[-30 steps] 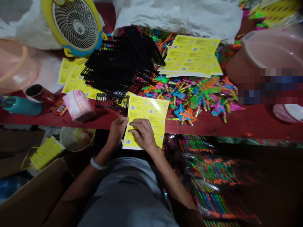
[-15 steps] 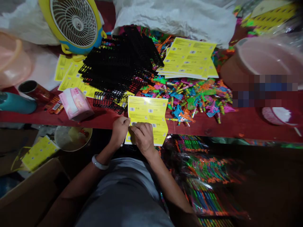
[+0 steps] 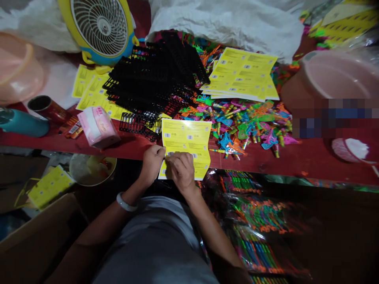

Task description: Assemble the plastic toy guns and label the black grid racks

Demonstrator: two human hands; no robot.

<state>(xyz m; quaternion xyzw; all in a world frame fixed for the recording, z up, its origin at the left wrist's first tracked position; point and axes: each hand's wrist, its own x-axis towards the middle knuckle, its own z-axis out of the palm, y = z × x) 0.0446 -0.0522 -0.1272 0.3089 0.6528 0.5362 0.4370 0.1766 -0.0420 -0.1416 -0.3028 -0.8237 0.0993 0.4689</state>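
A yellow printed sheet with barcodes and fold creases lies over the red table's front edge, its lower part beyond the edge. My left hand is closed at the sheet's left edge, thumb and fingers pinching there. Over the lower left part of the sheet, my right hand is closed too, its fingertips together close to my left thumb. Whatever lies between those right fingertips is hidden. Just behind the sheet is a pile of black plastic grid frames, and to its right lie many small colourful plastic toys.
More yellow sheets lie stacked on the toys. Leftward on the red table stand a tissue pack, a teal bottle and a fan. A pink basin is at right. Bagged toys sit below the table.
The view has shifted slightly, so the table things appear a little further right. Both hands stay at the sheet's left side; the right fingers are drawn together a little more.
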